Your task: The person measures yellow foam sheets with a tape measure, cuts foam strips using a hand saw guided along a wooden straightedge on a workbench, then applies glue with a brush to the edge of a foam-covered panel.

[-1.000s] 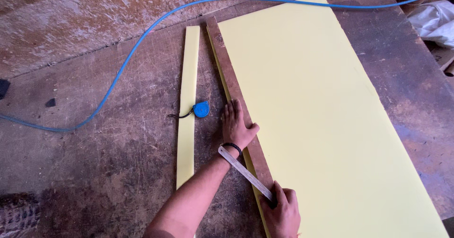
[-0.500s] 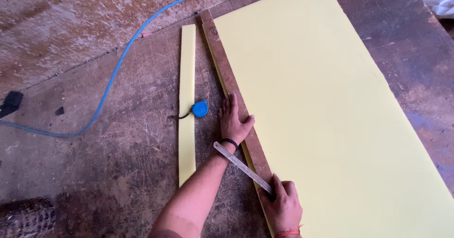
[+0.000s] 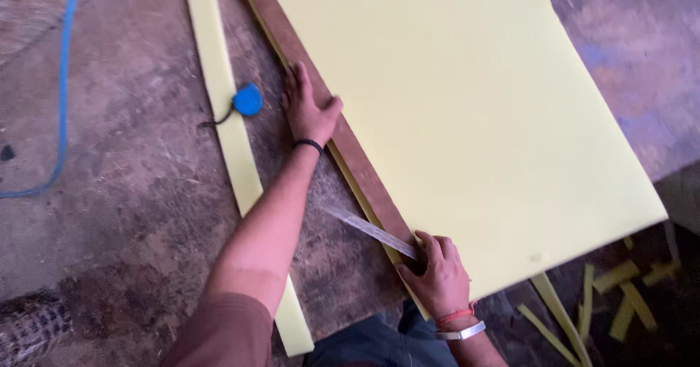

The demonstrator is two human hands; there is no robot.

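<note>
A large pale yellow foam sheet (image 3: 467,112) lies on a worn wooden table (image 3: 131,199). A long brown wooden batten (image 3: 332,126) rests along the sheet's left edge. My left hand (image 3: 308,110) presses flat on that batten, fingers spread. My right hand (image 3: 436,278) grips a long metal blade (image 3: 368,230) near the batten's near end; the blade slants up to the left under my left forearm. A narrow yellow foam strip (image 3: 232,145) lies left of the batten, with a blue tape measure (image 3: 247,100) on it.
A blue hose (image 3: 64,75) curves over the table at the left. Several thin yellow foam offcuts (image 3: 605,294) lie on the dark floor at the lower right, past the table's near edge. A dark woven thing (image 3: 33,327) sits at the lower left corner.
The view has swung closer and to the right, so the sheet's near corner and the floor offcuts show. Both hands keep their hold on the batten and the blade.
</note>
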